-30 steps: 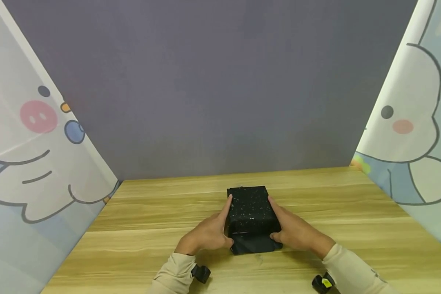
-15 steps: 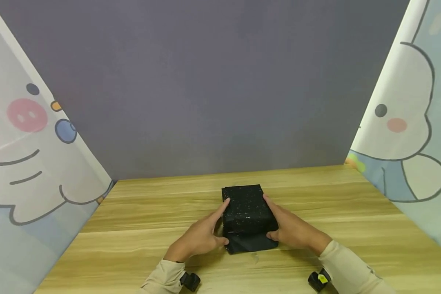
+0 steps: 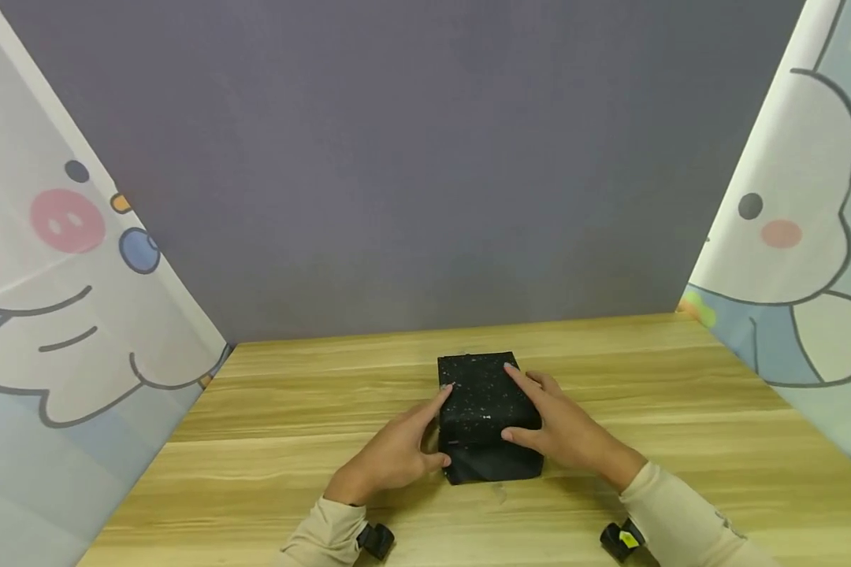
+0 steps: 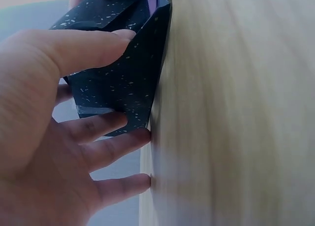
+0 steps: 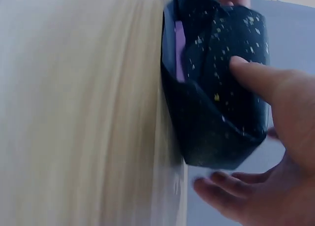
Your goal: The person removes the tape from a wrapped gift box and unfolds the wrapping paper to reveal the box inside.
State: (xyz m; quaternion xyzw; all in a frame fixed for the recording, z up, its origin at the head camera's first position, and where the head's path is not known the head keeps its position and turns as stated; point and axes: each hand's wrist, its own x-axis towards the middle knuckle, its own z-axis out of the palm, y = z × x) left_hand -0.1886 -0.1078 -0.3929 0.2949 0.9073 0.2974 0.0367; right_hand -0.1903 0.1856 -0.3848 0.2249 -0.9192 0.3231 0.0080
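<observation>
A box-shaped package in black paper with white specks (image 3: 478, 394) lies on the wooden table, its near end an unfolded paper flap (image 3: 492, 463). In the right wrist view a purple edge (image 5: 180, 48) shows inside that end. My left hand (image 3: 393, 453) is at the package's left side, thumb by the near end; in the left wrist view its fingers spread along the side, the lowest ones near the tabletop. My right hand (image 3: 567, 429) has its thumb over the near top edge and index finger on the top. Its other fingers stand beside the right side, apart from the paper.
The wooden tabletop (image 3: 291, 402) stretches around the package. A grey panel (image 3: 425, 173) rises behind it, and cartoon-printed sheets (image 3: 780, 331) flank both sides. Each wrist wears a small black device (image 3: 377, 542).
My right hand has shifted from the package's right side up over its top, thumb and index finger now on the paper. My left hand stays at the left side.
</observation>
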